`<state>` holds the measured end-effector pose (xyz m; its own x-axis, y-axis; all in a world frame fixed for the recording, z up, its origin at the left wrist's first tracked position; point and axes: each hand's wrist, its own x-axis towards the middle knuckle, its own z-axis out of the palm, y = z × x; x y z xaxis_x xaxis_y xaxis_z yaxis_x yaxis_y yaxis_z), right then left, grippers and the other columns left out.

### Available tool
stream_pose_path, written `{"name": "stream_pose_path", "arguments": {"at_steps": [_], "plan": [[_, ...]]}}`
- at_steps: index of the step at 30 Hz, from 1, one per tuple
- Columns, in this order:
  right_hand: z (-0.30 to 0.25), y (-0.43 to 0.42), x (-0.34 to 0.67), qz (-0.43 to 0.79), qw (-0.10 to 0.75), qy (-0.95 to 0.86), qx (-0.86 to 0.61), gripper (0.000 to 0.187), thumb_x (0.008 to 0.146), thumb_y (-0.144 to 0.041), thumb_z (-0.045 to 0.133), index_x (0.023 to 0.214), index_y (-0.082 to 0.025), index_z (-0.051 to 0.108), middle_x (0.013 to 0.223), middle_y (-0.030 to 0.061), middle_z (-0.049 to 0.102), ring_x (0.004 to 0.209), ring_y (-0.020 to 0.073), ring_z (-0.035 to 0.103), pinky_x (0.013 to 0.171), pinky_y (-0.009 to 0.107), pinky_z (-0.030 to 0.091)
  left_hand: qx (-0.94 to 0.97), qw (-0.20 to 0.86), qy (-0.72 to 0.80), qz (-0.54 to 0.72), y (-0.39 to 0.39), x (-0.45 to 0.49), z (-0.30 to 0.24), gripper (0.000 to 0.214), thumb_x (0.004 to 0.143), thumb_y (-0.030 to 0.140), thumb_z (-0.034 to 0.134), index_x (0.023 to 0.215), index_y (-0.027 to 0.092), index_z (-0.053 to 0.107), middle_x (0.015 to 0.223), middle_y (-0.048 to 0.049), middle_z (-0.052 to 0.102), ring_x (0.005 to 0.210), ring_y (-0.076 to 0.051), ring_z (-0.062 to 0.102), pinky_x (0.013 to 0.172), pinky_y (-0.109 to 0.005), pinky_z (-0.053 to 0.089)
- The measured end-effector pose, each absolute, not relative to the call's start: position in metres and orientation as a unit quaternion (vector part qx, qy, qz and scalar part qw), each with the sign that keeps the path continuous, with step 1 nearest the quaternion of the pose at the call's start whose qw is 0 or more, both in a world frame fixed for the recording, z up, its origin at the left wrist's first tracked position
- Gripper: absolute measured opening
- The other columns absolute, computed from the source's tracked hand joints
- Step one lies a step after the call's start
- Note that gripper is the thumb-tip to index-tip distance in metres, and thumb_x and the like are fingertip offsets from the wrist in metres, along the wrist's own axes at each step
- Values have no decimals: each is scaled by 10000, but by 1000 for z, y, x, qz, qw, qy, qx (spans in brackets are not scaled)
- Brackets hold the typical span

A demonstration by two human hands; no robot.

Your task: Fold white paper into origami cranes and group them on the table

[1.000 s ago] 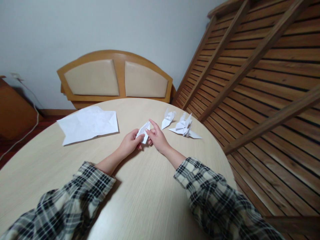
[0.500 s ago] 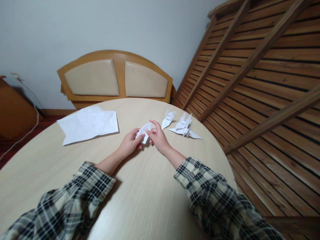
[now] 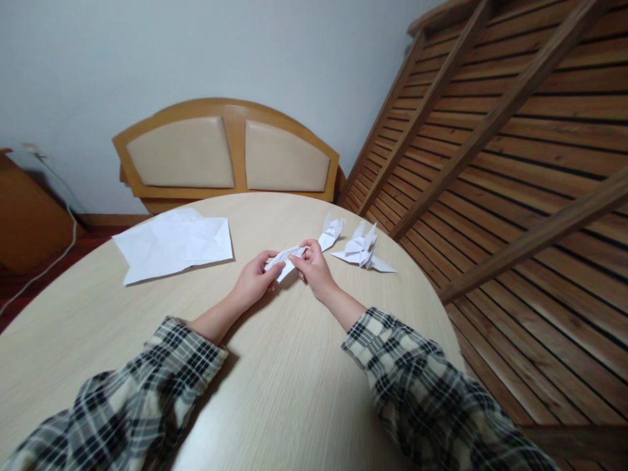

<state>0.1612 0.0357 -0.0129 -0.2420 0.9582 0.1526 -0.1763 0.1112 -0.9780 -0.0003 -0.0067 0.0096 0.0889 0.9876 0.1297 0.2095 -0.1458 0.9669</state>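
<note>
Both hands, left hand (image 3: 254, 281) and right hand (image 3: 314, 267), are pinching a folded paper piece (image 3: 286, 258) above the worktop (image 3: 275, 379), with two paper cranes (image 3: 362, 250) lying just right.

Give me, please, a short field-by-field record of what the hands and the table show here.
left hand: pinches the near end of the folded paper
right hand: pinches the far end of the same piece
table: round, pale wood
small folded figure: on the table beyond the right hand
larger folded figure: to its right
loose sheets: white, flat, far left
chair: behind the table
</note>
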Motion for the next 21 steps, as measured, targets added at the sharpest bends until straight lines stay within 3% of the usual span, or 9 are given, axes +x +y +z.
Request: {"name": "stream_pose_path", "arguments": {"at_steps": [10,16,21], "plan": [[-3,37,164,612,546,-454,-349,354,654,-377,751,819,-234,473,563,-99,464,471,71,375,437,194,228,596,419,497,472,-5,0,8,322,848,412,641,1039,152,627,517,40,552,439,-120,499,439,-236,329],[0,35,163,607,549,-445,-364,358,623,-358,765,827,-229,501,674,-73,530,528,72,423,461,190,265,591,414,500,479,-4,-1,6,321,841,419,655,1034,164,623,527,41,563,440,-120,511,443,-233,331],[1,34,164,613,536,-461,-352,334,651,-368,748,812,-231,489,582,-89,495,483,76,396,447,204,225,603,389,514,470,-4,-2,4,316,850,417,640,1039,165,620,510,43,550,440,-127,503,450,-240,330]]}}
